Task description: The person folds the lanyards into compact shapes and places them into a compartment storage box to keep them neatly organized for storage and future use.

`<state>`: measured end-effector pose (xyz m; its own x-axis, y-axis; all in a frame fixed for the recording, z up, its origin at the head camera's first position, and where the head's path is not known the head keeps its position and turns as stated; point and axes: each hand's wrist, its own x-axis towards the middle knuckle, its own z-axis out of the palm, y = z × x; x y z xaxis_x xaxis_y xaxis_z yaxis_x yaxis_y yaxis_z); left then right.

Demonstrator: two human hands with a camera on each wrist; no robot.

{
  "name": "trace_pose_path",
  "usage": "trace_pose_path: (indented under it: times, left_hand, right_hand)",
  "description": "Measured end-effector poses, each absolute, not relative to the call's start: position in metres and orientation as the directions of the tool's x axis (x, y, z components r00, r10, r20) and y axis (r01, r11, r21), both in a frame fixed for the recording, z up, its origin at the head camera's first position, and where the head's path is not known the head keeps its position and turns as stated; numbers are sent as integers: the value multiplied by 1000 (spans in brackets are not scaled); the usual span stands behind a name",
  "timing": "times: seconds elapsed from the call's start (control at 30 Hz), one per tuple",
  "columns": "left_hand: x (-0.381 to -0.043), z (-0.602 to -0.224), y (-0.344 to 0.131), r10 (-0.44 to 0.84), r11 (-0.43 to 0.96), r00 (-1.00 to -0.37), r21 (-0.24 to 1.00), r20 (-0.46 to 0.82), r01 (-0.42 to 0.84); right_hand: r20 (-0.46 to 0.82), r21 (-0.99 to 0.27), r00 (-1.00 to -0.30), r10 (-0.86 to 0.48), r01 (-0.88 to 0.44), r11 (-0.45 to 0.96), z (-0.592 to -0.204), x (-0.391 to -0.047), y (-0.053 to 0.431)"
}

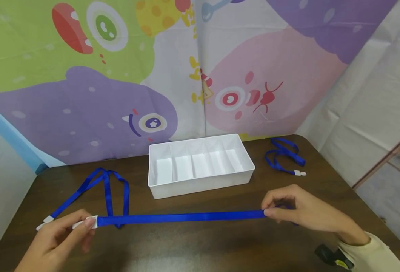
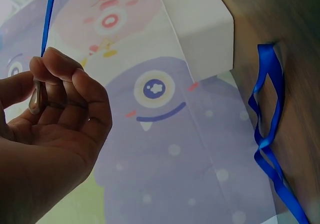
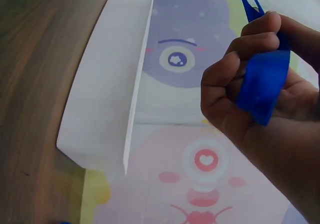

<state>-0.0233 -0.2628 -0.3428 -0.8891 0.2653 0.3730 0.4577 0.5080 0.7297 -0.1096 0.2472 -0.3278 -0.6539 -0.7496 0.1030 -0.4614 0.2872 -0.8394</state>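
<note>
A blue lanyard is stretched nearly level between both hands, in front of the white box. My left hand pinches its white clip between thumb and fingers. At the other end, my right hand pinches the blue strap, and in the right wrist view a loose fold of strap hangs against the palm. A second lanyard lies on the table beyond my left hand, its white clip toward the left edge. Another lanyard lies loosely looped at the back right, white clip facing front.
A white box with several compartments stands at the middle back of the brown table. Behind it hangs a cloth with cartoon monsters. A black object shows by my right sleeve.
</note>
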Motion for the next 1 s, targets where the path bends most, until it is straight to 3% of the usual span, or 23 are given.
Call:
trace_pose_path:
  times: [0.17,0.53,0.8,1.0]
  left_hand:
    - [-19,-343,-265,194,571,-915,717,354,399]
    - [-20,-349,-279,163,602,-923,706,349,373]
    - [-22,-355,-291,186,574,-923,725,337,380]
    - [-22,-356,-293,149,609,-954,736,259,295]
  right_hand:
    - [119,-835,-676,-728,-465,295,-329,-111,255]
    - [113,-833,-753,-648,-428,352,-339,-112,279]
    - [164,-891,-721,-673,-401,213,-341,-117,298]
    - [141,-922,-769,-624,-331,200,-342,-116,301]
